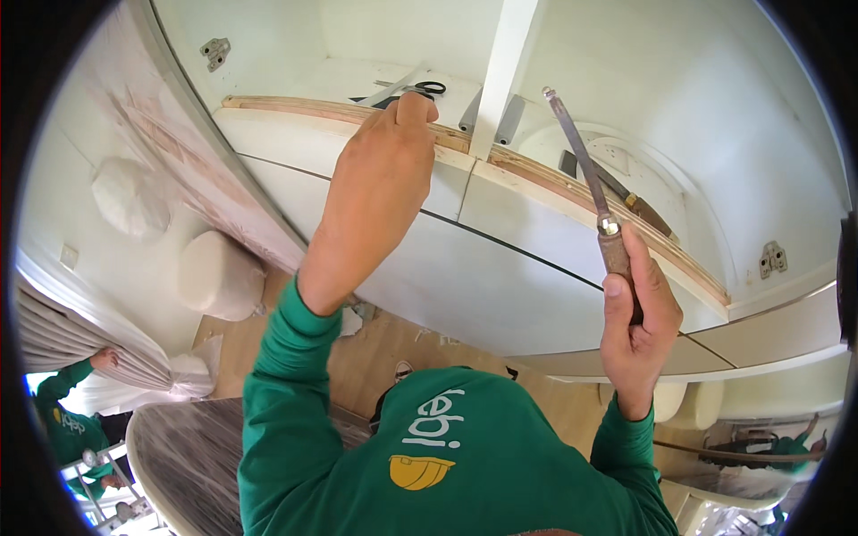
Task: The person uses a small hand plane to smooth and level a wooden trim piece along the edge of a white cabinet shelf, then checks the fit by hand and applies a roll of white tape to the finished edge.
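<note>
In my right hand (639, 326) is a chisel (581, 156), its wooden handle gripped and its long metal shaft pointing up and away toward the cabinet. My left hand (380, 179) is closed over the front edge of the white cabinet (375, 223), at the strip of bare wood (295, 105) along it. Its fingertips are turned away, so what they hold, if anything, is hidden. Just beyond that hand lie scissors (432, 87) with black handles and a pale strip (386, 92). A second wooden-handled tool (648, 214) rests inside the right compartment, behind the edge.
A white upright divider (500, 80) splits the cabinet, with grey blocks (510, 119) beside its foot. Metal hinge plates (214, 54) sit on the side walls. Below left stand a wrapped stool (222, 275) and a plastic-covered table (183, 451). Another person (71, 420) is at far left.
</note>
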A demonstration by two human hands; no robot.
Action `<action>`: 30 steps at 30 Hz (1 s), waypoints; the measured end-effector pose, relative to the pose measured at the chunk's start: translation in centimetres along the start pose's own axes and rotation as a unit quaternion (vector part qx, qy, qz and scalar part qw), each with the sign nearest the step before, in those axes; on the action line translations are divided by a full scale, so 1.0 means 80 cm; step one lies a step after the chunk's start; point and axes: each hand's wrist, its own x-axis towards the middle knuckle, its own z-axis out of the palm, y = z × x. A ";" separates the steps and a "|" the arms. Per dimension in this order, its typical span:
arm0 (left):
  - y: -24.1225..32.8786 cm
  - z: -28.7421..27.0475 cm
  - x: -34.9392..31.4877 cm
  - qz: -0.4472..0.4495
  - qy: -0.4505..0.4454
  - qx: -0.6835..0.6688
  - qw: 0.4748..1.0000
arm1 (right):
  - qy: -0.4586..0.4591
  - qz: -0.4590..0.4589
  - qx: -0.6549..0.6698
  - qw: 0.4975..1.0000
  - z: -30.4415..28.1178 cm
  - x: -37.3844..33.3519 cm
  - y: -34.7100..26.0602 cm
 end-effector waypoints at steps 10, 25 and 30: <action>-0.039 -0.049 -0.032 0.031 0.065 0.227 0.971 | -0.129 0.024 -0.115 0.985 0.000 -0.001 -0.035; -0.006 0.063 -0.034 0.033 0.141 -0.063 0.987 | -0.197 0.007 -0.273 0.942 0.018 0.009 -0.089; -0.003 0.063 -0.027 0.011 0.128 -0.068 0.989 | -0.196 0.012 -0.261 0.945 0.015 0.012 -0.089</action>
